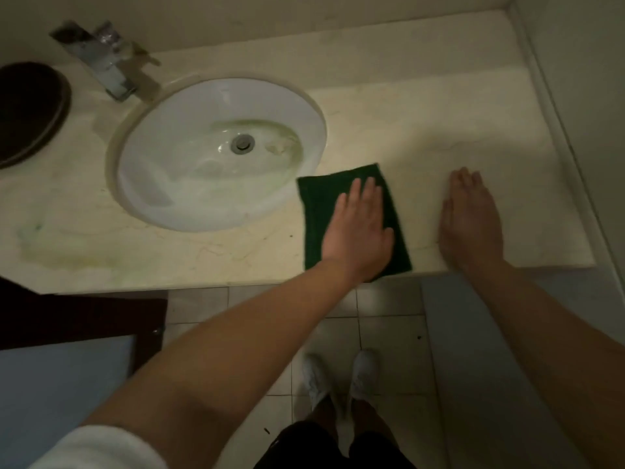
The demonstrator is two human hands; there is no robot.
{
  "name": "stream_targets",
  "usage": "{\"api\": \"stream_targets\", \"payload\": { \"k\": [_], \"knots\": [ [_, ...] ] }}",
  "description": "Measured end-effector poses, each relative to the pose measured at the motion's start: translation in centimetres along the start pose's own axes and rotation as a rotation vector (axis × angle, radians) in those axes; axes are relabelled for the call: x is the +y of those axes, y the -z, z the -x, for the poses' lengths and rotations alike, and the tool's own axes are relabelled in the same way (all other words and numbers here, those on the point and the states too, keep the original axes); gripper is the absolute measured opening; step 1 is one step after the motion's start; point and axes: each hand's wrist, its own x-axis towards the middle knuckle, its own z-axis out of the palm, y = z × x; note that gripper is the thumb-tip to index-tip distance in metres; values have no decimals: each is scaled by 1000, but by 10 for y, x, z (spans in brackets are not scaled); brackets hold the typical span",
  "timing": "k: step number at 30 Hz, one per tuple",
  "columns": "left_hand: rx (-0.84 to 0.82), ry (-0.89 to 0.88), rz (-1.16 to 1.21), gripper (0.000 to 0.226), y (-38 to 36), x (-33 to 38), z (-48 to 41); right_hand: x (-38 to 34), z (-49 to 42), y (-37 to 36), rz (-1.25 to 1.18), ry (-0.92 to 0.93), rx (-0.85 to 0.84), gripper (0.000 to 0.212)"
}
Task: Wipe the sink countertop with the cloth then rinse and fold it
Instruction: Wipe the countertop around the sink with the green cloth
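The left hand (358,225) is pressing flat on the dark green cloth (318,211), fingers (368,191) straight and close together. The cloth, apparently folded, is lying on the pale surface (439,113) just right of the sink basin (189,157), at the front edge. The right hand (470,225) is resting nearby on the surface, fingers relaxed, holding nothing.
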Motion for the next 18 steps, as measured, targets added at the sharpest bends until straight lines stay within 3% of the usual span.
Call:
{"api": "stream_targets", "payload": {
  "k": [3, 6, 9, 13, 15, 18],
  "knots": [
    [-36, -186, 12, 68, -8, 57, -1, 5, 1, 2, -57, 13, -14, 50],
    [-67, -315, -67, 66, -7, 42, 12, 5, 2, 6, -54, 28, -26, 49],
    [8, -134, 36, 69, 4, -23, 10, 0, 1, 8, -30, 19, -17, 47],
    [55, 157, -34, 69, 11, -67, 1, -5, 1, 6, 16, 6, -2, 48],
    [74, 155, 18, 71, 10, -39, -7, -6, 0, 4, 23, -7, -7, 49],
    [56, 14, 37, 71, -2, 25, -9, -4, -2, 1, 48, -9, -51, 53]
  ]
}}
